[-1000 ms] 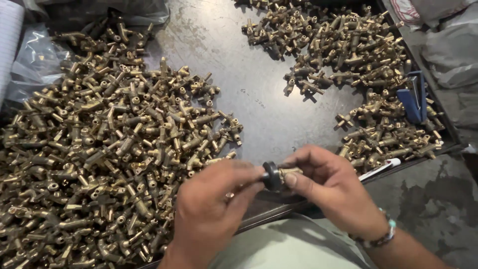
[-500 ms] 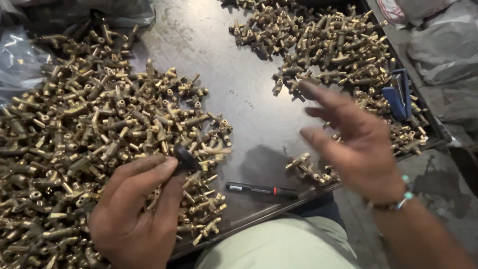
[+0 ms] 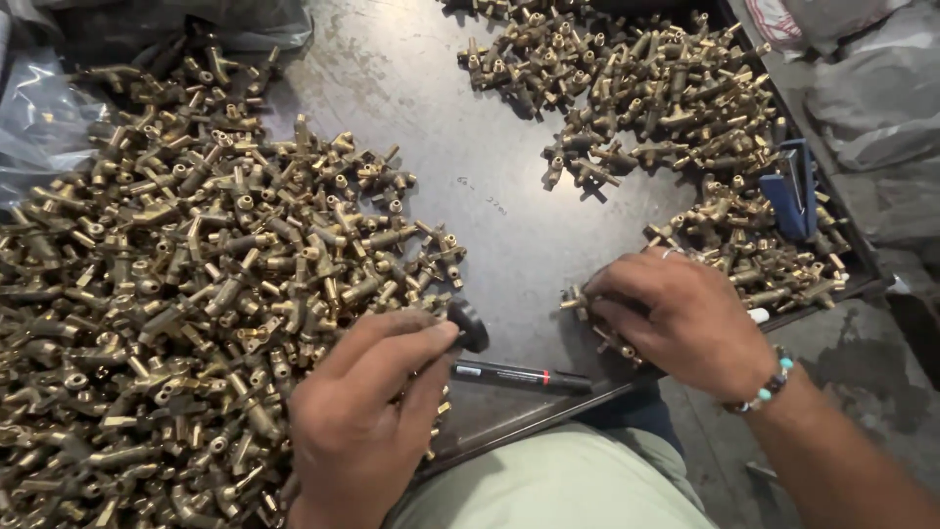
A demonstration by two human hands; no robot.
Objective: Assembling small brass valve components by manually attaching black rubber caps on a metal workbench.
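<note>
My left hand (image 3: 367, 416) rests at the near edge of a big heap of brass valve fittings (image 3: 186, 294) and pinches a small black round knob (image 3: 468, 324) between thumb and fingers. My right hand (image 3: 681, 318) lies palm down on the near end of a second brass pile (image 3: 676, 108), its fingers curled over a few fittings; what it grips is hidden. Between the two hands a black marker pen (image 3: 519, 375) lies on the dark metal tray (image 3: 460, 186).
A blue-handled tool (image 3: 793, 191) lies at the tray's right edge. Crumpled clear plastic bags (image 3: 39, 108) sit at the left and grey sacks (image 3: 871, 88) at the right. The tray's front lip (image 3: 529, 416) runs just above my lap.
The hands held one fitting together, then parted. My right hand swung right and came down on the right pile. My left hand kept the black knob. The marker now lies exposed.
</note>
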